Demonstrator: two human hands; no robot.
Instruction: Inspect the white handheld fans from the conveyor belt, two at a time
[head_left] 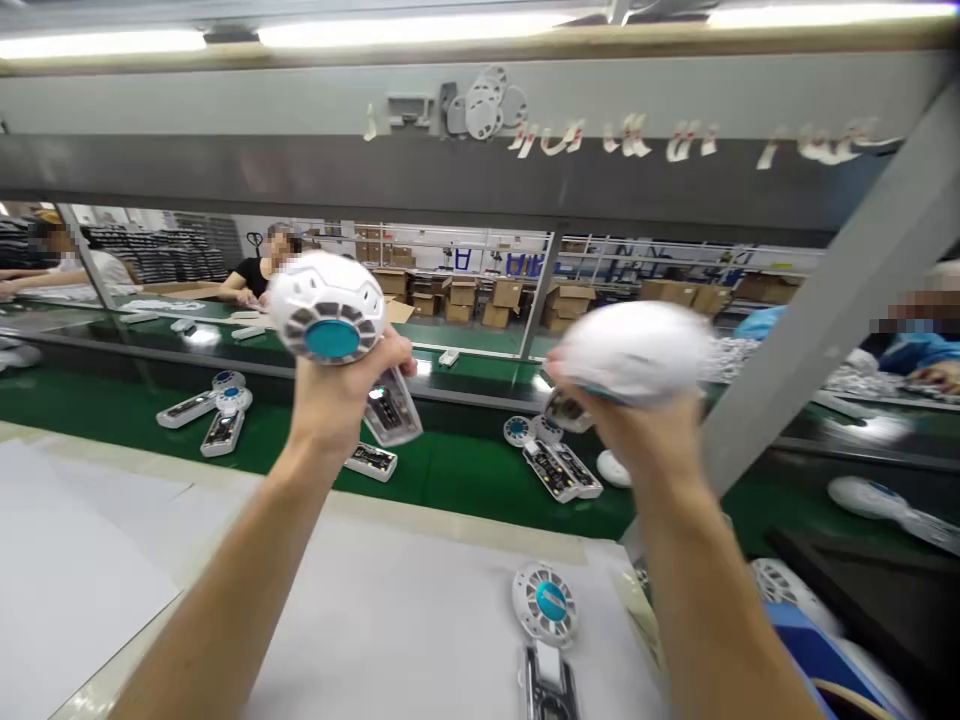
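Handheld fan (328,305) gripped by its handle in left hand (341,395), raised above green conveyor (450,480); right hand (637,425) clasps a second, blurred fan (636,352); likely inspection step, next needing steady comparison.

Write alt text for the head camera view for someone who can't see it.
Two bare hands each hold up a white plastic handheld fan: the left hand grips one with a teal hub, the right hand a blurred one. Below lie a green conveyor belt carrying open fan parts and another fan on the white bench.
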